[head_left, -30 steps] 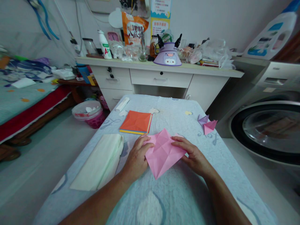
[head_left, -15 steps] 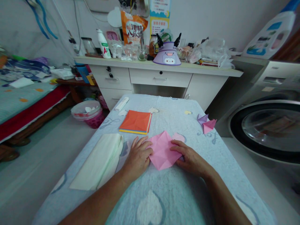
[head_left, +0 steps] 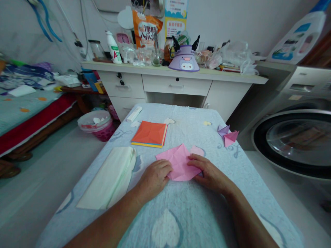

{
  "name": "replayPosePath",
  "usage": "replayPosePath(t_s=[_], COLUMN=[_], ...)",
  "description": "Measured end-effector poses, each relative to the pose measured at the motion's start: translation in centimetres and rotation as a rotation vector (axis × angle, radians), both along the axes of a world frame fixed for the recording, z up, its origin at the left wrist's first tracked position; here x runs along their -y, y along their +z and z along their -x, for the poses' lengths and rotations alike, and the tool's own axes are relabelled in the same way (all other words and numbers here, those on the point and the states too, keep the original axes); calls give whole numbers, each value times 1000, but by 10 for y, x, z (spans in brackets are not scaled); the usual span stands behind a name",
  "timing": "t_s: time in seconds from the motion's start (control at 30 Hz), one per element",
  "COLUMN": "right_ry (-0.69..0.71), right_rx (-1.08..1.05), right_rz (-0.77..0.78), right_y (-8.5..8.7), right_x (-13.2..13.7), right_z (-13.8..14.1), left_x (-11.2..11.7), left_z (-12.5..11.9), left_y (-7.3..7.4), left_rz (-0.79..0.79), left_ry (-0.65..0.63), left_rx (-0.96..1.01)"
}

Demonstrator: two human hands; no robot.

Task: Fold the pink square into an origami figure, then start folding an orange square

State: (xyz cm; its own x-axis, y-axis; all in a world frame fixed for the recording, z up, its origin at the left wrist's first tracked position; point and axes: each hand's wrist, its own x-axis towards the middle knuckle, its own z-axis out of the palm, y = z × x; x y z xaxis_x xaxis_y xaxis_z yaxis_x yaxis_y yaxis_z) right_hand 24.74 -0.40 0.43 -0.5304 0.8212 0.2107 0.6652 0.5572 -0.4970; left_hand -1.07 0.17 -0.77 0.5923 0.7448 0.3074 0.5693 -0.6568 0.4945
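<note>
A creased sheet of pink origami paper (head_left: 179,162) is between my hands at the middle of the table. My left hand (head_left: 156,174) grips its lower left edge, fingers curled over the top. On the right side, my right hand (head_left: 207,172) pinches the sheet, with fingers above and the thumb low at the edge. Beyond the left hand lies a stack of coloured paper (head_left: 150,133) with an orange sheet on top. Two small folded paper pieces, one purple (head_left: 223,130) and one pink (head_left: 231,138), rest near the right edge.
A folded whitish-green cloth or bag (head_left: 110,179) lies on the left of the cloth-covered table (head_left: 165,213). A narrow white object (head_left: 134,114) is at the far left corner. Behind stands a cluttered white desk (head_left: 178,84); a washing machine (head_left: 292,131) is right, a pink bin (head_left: 98,125) left.
My left hand has shifted slightly toward me and its fingers have curled over the pink sheet. The sheet's left corner now shows, and its near edge sits a little higher.
</note>
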Motion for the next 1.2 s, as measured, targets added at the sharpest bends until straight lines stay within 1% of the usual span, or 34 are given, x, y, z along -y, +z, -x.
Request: replayPosePath(t_s=[0.2, 0.3, 0.43, 0.6, 0.67, 0.77, 0.93, 1.2], right_ry=[-25, -30, -44, -104, -145, -181, -155, -92], right_rx=[-26, -40, -32, 123, 187, 225, 216, 111], right_rz=[-2, -16, -39, -8, -7, -17, -25, -62], right_y=[-6, -8, -5, -1, 0, 2, 5, -1], right_x=[-3, -4, -1, 3, 3, 5, 6, 5], right_z=[-6, -9, -6, 7, 10, 10, 8, 6], left_x=[1, 2, 3, 10, 13, 15, 15, 14], left_z=[0, 0, 0, -7, -10, -12, -11, -10], left_y=[4, 3, 0, 1, 2, 4, 1, 2], left_rz=[23, 27, 14, -23, -45, -63, -44, -54], left_ry=[10, -2, 17, 47, 41, 19, -15, -13], left_rx=[-20, -22, -42, -60, -61, -76, -95, -70])
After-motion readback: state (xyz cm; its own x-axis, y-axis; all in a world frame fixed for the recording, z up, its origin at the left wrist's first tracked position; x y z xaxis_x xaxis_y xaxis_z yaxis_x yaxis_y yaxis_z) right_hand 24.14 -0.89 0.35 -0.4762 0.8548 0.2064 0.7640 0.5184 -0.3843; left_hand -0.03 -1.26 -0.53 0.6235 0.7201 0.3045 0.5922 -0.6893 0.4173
